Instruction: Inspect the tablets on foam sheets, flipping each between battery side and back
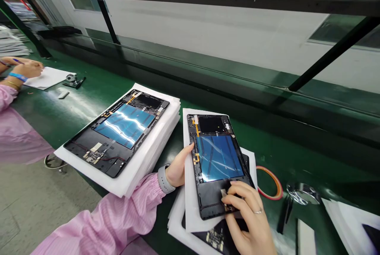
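My left hand [177, 166] grips the left edge of an open tablet housing [209, 197], its thumb on top and a white foam sheet [189, 211] beneath. A blue film-covered battery [219, 158] fills the housing's middle. At the lower right corner is my right hand [249, 211], fingers bent over a small circuit board [228, 206] and thumb by the bottom edge. The fingers partly hide that board. Below lies another tablet housing [215, 237] on white sheets, mostly covered. To the left, a similar open tablet housing [118, 132] rests on a stack of white sheets [156, 156].
Right of my hands lie a tape roll [279, 189], a shiny metal ring [304, 193], black tweezers [285, 213], a pale block [305, 237] and white sheets [341, 219]. A co-worker's hands [28, 69] are over paper at far left. A shelf [208, 0] spans above the green bench.
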